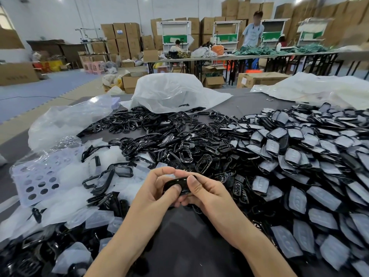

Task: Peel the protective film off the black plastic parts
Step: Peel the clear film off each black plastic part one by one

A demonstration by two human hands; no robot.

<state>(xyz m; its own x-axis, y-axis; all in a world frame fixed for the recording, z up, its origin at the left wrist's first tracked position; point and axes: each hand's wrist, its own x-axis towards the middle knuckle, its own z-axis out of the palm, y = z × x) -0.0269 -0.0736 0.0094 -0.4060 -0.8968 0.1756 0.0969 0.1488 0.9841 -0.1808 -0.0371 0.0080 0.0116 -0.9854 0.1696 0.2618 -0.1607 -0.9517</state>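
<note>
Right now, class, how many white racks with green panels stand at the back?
4: left rack, second rack, third rack, right rack, in a row; others may be hidden.

The left grip (157, 188) and right grip (201, 191) pinch one black part (177, 183); film-covered parts (299, 156) lie heaped right of it, loose film (65, 198) left.
</note>
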